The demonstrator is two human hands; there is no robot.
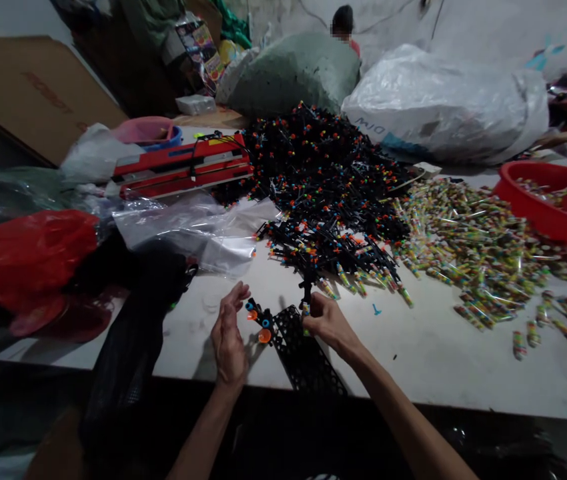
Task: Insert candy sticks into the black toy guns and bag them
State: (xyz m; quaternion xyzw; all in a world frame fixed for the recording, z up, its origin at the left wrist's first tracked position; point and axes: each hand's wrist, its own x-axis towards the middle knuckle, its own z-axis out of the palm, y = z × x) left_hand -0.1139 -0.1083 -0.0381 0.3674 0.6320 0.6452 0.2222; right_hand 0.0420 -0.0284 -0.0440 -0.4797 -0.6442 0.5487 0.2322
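My left hand (229, 340) is held upright above the white table, fingers stretched out and palm turned inward. Close beside its palm are small black toy parts (266, 325) with orange discs and blue ends; whether the hand touches them is unclear. My right hand (332, 323) pinches a slim black plastic toy (307, 288), with a small printed tube (306, 312) at its lower end by the fingertips. Between the hands, a black perforated plastic strip (306, 357) lies slanting to the table's near edge.
Ahead rises a large heap of black toys (323, 173) with coloured tips. Printed tubes (473, 233) spread to the right, near a red basin (523, 207). Clear plastic bags (198, 230) and a red bag (28, 260) lie left. A person (343, 27) is behind the sacks.
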